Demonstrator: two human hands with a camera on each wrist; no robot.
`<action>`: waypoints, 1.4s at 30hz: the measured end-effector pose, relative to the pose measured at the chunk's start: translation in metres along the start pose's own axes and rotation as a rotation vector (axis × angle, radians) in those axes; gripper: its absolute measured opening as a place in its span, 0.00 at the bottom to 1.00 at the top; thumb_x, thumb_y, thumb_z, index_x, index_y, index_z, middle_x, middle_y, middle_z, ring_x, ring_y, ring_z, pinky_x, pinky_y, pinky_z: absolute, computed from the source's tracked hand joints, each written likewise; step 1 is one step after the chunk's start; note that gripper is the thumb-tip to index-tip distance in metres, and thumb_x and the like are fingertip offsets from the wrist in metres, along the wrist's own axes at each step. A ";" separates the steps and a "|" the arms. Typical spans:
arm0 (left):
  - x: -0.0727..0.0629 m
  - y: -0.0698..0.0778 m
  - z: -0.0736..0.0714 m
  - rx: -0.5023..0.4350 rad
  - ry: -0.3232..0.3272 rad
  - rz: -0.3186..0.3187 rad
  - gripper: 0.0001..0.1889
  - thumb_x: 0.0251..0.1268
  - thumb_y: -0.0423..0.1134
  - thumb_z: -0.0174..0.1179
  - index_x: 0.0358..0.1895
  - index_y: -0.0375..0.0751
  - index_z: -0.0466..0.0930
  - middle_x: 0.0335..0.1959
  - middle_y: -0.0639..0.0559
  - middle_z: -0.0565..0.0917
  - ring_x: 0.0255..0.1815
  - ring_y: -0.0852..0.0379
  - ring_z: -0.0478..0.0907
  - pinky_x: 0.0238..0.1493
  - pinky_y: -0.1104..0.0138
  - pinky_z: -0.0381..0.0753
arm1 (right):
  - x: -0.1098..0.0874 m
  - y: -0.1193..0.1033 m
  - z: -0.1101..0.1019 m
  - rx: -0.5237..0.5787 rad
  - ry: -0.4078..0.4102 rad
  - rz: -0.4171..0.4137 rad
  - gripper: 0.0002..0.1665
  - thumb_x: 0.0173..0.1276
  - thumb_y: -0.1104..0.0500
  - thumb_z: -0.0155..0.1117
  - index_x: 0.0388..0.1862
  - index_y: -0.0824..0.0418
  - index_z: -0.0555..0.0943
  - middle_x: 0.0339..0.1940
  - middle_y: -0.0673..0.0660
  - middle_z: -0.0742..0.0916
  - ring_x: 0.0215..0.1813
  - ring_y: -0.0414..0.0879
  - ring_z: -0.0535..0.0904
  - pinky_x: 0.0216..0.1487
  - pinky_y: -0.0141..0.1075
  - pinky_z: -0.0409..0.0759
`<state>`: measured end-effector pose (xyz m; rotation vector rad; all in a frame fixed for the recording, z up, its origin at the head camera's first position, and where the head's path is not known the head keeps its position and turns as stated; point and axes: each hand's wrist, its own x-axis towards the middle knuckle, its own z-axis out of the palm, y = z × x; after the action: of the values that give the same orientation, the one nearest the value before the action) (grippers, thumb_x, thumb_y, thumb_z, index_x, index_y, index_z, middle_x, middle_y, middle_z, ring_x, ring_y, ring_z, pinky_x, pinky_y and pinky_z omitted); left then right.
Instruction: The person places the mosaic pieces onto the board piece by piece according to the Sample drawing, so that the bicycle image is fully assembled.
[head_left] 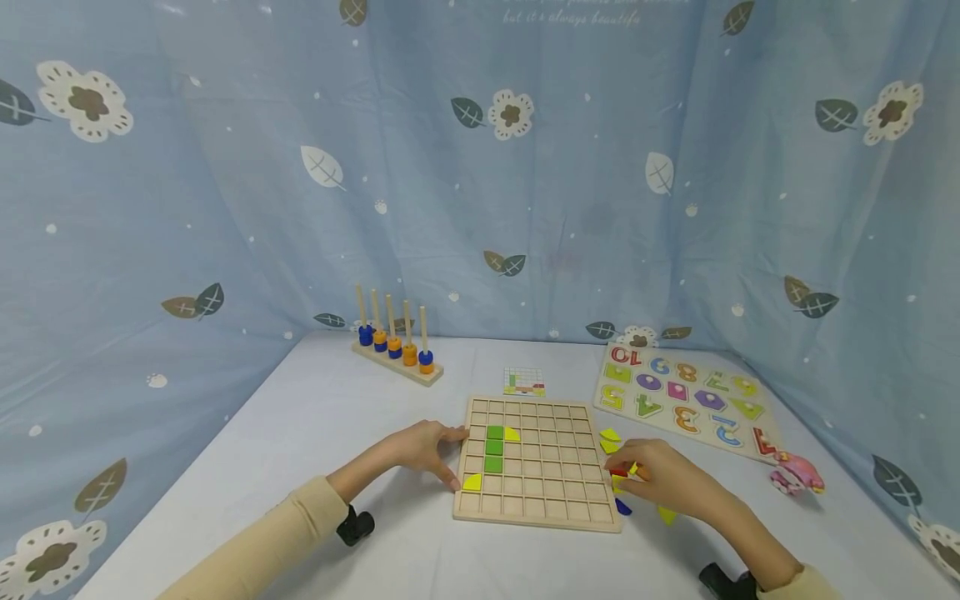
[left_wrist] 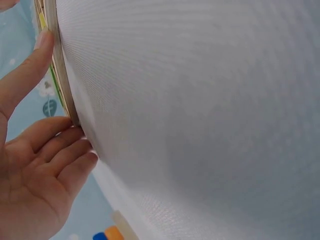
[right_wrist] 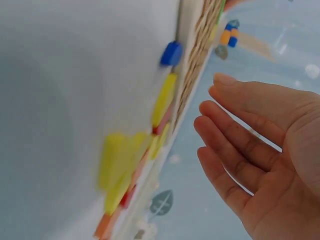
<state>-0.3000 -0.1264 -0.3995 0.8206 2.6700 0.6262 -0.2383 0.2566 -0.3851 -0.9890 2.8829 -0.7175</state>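
Note:
A wooden grid board [head_left: 555,467] lies on the white table. Several green squares [head_left: 494,447] form a column near its left side, with one yellow rounded piece [head_left: 512,434] beside the top square and another yellow piece [head_left: 472,482] lower left. My left hand [head_left: 422,447] touches the board's left edge, thumb and fingers spread along it; the left wrist view shows the thumb [left_wrist: 31,70] against the rim. Over loose pieces at the right edge hovers my right hand [head_left: 663,477], its fingers extended and apart with nothing in them. Yellow pieces [right_wrist: 120,165] and a blue piece [right_wrist: 172,53] lie below it.
Behind the board lies a small pattern card [head_left: 524,382]. A peg stand with blue and orange beads [head_left: 395,347] is at back left. At back right is a number and shape puzzle [head_left: 678,400], with a pink toy [head_left: 798,473] near its front corner.

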 end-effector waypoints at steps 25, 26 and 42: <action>-0.001 -0.002 0.000 0.004 0.001 0.007 0.45 0.42 0.47 0.78 0.67 0.35 0.69 0.68 0.40 0.68 0.69 0.41 0.65 0.66 0.50 0.65 | -0.002 0.015 0.011 0.018 -0.043 0.076 0.09 0.56 0.61 0.74 0.36 0.54 0.84 0.33 0.44 0.81 0.31 0.36 0.73 0.30 0.29 0.77; -0.001 -0.002 0.000 0.004 0.000 0.005 0.46 0.42 0.47 0.78 0.67 0.35 0.69 0.69 0.40 0.68 0.69 0.41 0.65 0.66 0.50 0.65 | -0.002 0.015 0.011 0.013 -0.043 0.076 0.09 0.55 0.62 0.74 0.35 0.54 0.84 0.33 0.44 0.81 0.31 0.36 0.73 0.31 0.29 0.77; -0.002 0.000 -0.001 -0.012 0.000 0.013 0.45 0.42 0.46 0.78 0.67 0.35 0.69 0.68 0.40 0.69 0.69 0.41 0.64 0.67 0.51 0.64 | -0.005 0.014 0.010 0.011 -0.059 0.041 0.11 0.54 0.65 0.73 0.32 0.51 0.83 0.31 0.42 0.81 0.32 0.37 0.75 0.32 0.31 0.79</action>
<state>-0.2986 -0.1279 -0.3983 0.8362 2.6607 0.6443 -0.2407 0.2651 -0.4002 -0.9302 2.8372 -0.6891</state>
